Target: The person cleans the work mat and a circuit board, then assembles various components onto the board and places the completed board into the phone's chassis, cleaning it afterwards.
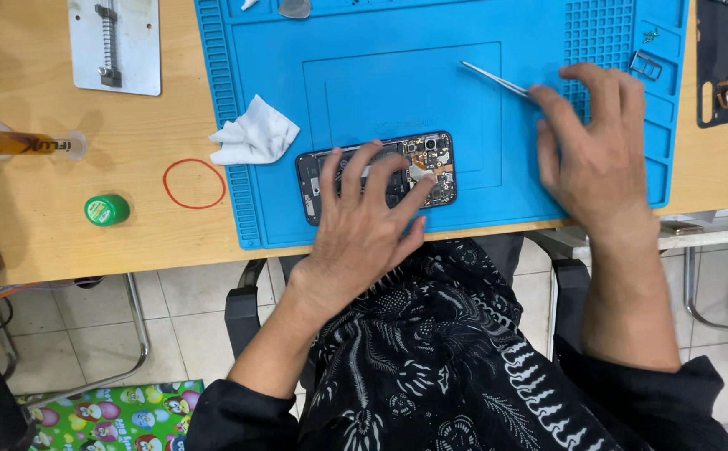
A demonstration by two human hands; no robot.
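So your left hand [362, 219] lies fingers spread on the opened phone [376, 175], near the front edge of the blue mat [280, 50] — press flat so it can't slide. Right hand [593, 154] rests loosely open at the tweezers [497, 81]; pinch them low, near the tips — approach the board gently.
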